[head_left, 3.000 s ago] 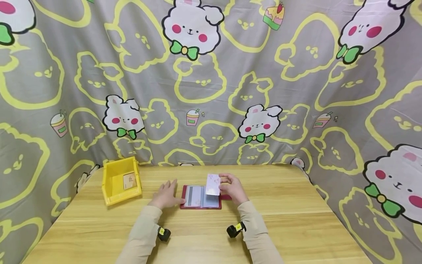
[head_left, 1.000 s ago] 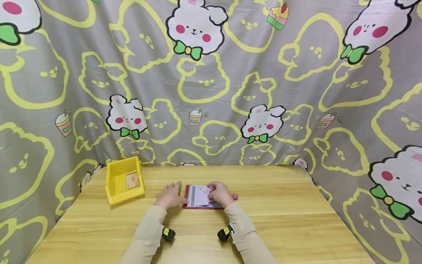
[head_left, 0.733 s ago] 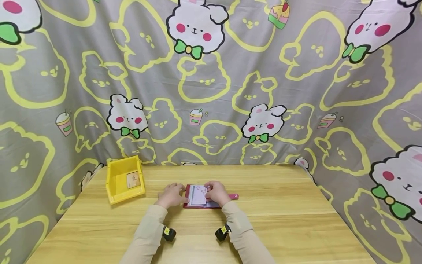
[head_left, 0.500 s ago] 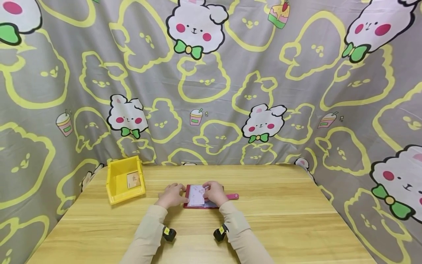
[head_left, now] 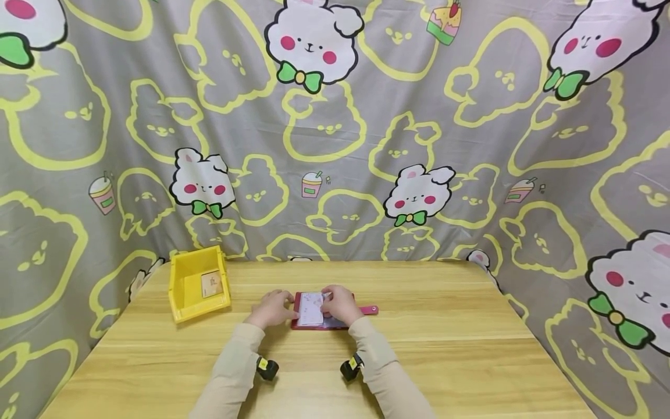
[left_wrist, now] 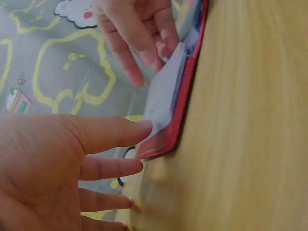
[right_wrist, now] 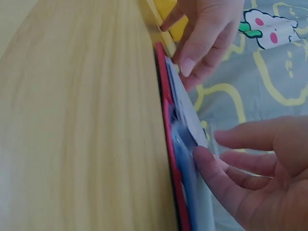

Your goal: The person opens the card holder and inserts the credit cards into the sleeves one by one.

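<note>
A red card holder (head_left: 295,314) lies spread on the table with clear plastic sleeves inside. On its left side is a white card (head_left: 311,311) with pinkish print. My left hand (head_left: 271,308) is at the holder's left edge; its straight thumb rests on the sleeve, the index fingertip right at the red cover. My right hand (head_left: 341,305) is over the middle of the holder, its thumb tip against the card's inner edge (right_wrist: 206,143) and the index finger standing apart from it. The right sleeves (right_wrist: 182,149) look bluish and stick up slightly beneath that hand.
A yellow bin (head_left: 180,291) stands at the back left with a tan printed card or flat box (head_left: 211,284) inside. The holder's pink strap (head_left: 370,310) with a snap points right across the wooden table (head_left: 445,349). A patterned curtain (head_left: 335,174) hangs behind.
My right hand has brought the card down from above the holder's right side and slid it left onto the left sleeve. My left fingers have drawn in closer to the holder.
</note>
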`<act>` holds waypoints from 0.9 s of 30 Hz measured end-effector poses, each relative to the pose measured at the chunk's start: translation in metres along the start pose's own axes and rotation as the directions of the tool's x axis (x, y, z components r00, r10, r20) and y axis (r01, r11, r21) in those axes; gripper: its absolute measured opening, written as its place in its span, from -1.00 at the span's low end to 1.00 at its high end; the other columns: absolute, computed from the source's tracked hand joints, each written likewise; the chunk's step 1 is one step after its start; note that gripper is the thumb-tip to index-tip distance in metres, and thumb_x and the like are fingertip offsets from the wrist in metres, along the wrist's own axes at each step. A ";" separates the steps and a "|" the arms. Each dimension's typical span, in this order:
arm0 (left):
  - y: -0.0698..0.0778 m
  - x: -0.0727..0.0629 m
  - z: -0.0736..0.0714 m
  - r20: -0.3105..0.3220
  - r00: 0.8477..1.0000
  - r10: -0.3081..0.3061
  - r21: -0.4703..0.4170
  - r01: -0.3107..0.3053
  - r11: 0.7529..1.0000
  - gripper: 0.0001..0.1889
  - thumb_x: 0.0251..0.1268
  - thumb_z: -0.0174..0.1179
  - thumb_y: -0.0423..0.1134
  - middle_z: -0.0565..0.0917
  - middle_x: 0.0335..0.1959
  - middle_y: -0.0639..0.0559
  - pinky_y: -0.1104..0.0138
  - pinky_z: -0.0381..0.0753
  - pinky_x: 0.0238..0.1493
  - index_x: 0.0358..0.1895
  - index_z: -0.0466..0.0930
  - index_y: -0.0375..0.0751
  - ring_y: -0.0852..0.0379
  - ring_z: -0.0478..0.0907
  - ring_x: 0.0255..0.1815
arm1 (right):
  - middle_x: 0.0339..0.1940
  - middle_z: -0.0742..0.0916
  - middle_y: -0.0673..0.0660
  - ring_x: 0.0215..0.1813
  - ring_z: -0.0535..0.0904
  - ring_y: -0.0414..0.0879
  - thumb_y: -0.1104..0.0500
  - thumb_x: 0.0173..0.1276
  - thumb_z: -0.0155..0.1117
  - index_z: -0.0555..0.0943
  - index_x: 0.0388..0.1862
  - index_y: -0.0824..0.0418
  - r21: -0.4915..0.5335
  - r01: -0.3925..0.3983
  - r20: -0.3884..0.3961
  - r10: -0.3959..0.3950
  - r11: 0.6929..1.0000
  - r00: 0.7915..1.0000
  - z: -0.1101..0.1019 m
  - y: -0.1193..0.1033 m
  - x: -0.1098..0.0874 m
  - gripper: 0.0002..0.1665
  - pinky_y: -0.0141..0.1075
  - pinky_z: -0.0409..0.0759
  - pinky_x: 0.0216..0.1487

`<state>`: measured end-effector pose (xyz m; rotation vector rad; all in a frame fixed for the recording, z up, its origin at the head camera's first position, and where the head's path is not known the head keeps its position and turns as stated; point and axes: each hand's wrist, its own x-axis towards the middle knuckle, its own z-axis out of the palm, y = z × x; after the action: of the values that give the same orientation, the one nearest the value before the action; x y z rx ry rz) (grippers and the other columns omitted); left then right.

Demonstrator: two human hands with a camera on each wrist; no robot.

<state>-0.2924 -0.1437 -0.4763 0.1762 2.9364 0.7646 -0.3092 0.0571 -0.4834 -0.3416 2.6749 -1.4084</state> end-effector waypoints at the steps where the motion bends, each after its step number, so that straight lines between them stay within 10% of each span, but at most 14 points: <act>1: 0.000 0.000 -0.002 0.004 1.000 0.009 -0.022 -0.009 1.000 -0.57 0.11 0.38 -0.07 0.59 0.16 -0.25 -0.22 0.40 0.18 0.01 0.61 -0.21 -0.24 0.48 0.19 | -0.49 0.64 0.12 -0.58 0.59 -0.18 0.42 0.13 0.33 0.55 0.11 0.45 -0.006 0.010 -0.002 -0.010 1.000 1.000 -0.003 0.002 -0.001 -0.49 -0.44 0.50 -0.57; 13: 0.001 -0.016 -0.042 -0.055 0.996 0.067 -0.126 -0.073 0.989 -0.56 0.30 0.22 -0.15 0.58 0.16 -0.36 -0.15 0.46 0.21 0.14 0.51 -0.36 -0.34 0.48 0.21 | 0.13 0.60 0.39 0.13 0.53 0.27 0.08 0.26 0.37 0.45 0.30 0.32 -0.198 0.169 -0.200 -0.208 0.966 0.957 -0.057 0.026 -0.016 -0.32 0.09 0.55 0.14; 19: -0.009 -0.025 -0.071 -0.175 0.982 0.076 -0.084 -0.092 0.992 -0.56 0.41 0.12 -0.08 0.58 0.18 -0.32 -0.12 0.49 0.18 0.16 0.52 -0.34 -0.33 0.50 0.20 | 0.44 0.37 0.38 0.47 0.20 0.37 -0.12 0.26 0.34 0.35 0.43 0.15 -0.393 0.061 -0.242 -0.167 0.917 0.956 -0.080 0.039 -0.025 -0.17 0.35 0.26 0.34; 27: -0.043 -0.037 -0.120 -0.304 0.950 -0.069 -0.233 -0.004 0.972 -0.36 0.50 -0.14 0.16 0.49 0.26 -0.39 -0.12 0.49 0.17 0.28 0.41 -0.37 -0.33 0.47 0.20 | 0.58 0.09 0.37 0.55 -0.13 0.48 -0.23 0.28 0.27 0.21 0.53 0.04 -0.481 -0.084 -0.104 0.038 0.873 0.994 -0.089 0.057 -0.031 -0.07 0.48 -0.04 0.38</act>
<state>-0.2752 -0.2430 -0.3907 -0.0154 3.0895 1.2242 -0.3049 0.1669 -0.4802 -0.2271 3.0594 -0.7275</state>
